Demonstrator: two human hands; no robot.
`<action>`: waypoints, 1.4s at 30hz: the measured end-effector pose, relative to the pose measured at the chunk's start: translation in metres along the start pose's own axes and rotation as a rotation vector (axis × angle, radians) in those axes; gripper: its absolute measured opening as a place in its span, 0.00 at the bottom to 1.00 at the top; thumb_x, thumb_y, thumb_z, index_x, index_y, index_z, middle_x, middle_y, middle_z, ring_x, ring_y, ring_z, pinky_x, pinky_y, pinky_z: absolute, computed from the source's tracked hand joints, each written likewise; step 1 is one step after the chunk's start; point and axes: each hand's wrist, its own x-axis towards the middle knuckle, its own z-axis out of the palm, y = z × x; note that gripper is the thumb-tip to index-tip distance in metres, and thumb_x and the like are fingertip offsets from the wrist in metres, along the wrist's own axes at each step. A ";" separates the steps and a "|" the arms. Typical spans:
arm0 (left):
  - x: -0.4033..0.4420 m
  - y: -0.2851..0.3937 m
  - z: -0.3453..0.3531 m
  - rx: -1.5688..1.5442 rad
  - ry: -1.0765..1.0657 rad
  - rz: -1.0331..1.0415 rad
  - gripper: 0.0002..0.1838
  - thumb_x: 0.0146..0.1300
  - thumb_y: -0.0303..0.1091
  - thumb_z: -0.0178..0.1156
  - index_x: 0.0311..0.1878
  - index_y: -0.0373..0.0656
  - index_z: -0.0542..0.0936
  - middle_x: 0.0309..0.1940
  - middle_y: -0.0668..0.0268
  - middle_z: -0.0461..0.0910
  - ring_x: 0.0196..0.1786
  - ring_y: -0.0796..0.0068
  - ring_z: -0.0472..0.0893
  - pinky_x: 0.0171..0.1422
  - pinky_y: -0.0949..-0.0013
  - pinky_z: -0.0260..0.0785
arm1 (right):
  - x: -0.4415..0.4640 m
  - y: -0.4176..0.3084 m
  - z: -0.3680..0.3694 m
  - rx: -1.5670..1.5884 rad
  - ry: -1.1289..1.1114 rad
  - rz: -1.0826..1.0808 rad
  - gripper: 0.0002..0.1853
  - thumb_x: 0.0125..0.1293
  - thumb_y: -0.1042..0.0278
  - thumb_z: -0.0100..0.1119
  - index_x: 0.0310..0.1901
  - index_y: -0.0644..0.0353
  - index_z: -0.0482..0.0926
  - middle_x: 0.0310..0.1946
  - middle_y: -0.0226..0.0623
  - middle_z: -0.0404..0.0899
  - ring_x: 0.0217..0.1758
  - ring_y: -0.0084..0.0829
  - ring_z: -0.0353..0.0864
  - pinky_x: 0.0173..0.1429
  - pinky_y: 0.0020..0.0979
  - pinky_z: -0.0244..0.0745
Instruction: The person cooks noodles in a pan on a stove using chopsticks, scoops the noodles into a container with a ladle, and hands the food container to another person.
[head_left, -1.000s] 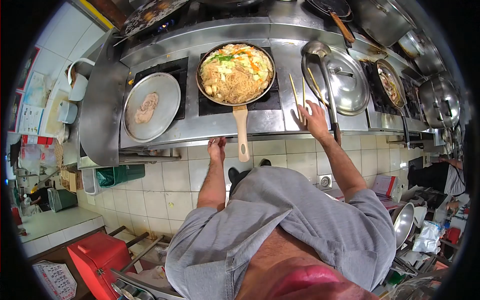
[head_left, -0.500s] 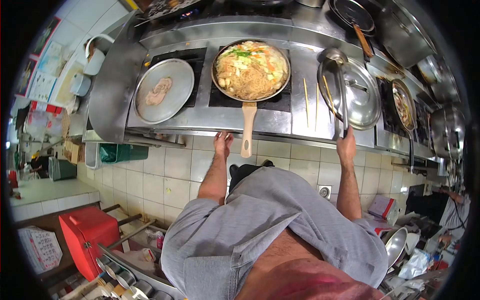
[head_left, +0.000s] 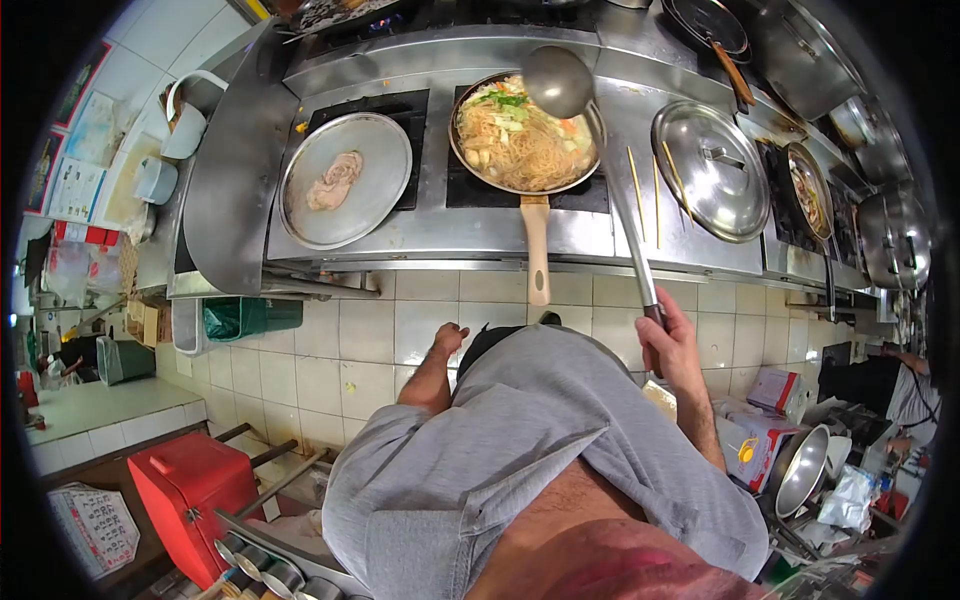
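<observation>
R hand (head_left: 680,350), beyond the counter's (head_left: 430,262) front edge: fingers closed round the ladle's (head_left: 628,220) dark grip. Ladle's long axis runs away from them, slanting L across that edge; bowl overlaps the far R of the noodle pan (head_left: 530,190) in view, height unclear. Pan's handle (head_left: 537,245) juts past the edge, btwn hands, nearer L hand (head_left: 452,338). L fingers look curled, w/ nothing visible in them; can't tell how far open.

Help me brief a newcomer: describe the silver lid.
On the steel counter, find the noodle pan. To its right, beyond three thin sticks, lies the round lid; unlike the flat, meat-bearing tray left of the pan, it has a handle on top.
</observation>
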 end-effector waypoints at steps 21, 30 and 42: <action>-0.021 -0.095 -0.069 -0.089 0.047 -0.010 0.28 0.55 0.46 0.62 0.52 0.34 0.73 0.32 0.54 0.81 0.27 0.68 0.80 0.39 0.66 0.73 | -0.035 -0.011 0.144 -0.558 0.076 -0.022 0.22 0.61 0.68 0.53 0.57 0.64 0.66 0.22 0.31 0.66 0.26 0.24 0.65 0.31 0.29 0.66; 0.008 -0.074 -0.039 -0.096 0.048 0.184 0.29 0.53 0.49 0.64 0.50 0.35 0.74 0.36 0.54 0.81 0.39 0.62 0.81 0.47 0.66 0.72 | -0.040 -0.015 0.152 -0.603 0.072 0.010 0.22 0.62 0.67 0.52 0.57 0.64 0.65 0.23 0.35 0.69 0.24 0.26 0.69 0.32 0.32 0.67; -0.027 -0.059 -0.066 0.071 0.112 0.128 0.28 0.54 0.49 0.62 0.52 0.38 0.75 0.50 0.51 0.76 0.54 0.58 0.75 0.60 0.64 0.66 | -0.038 0.004 0.136 -0.666 0.085 -0.108 0.23 0.62 0.67 0.53 0.59 0.64 0.65 0.24 0.37 0.70 0.23 0.26 0.68 0.27 0.31 0.65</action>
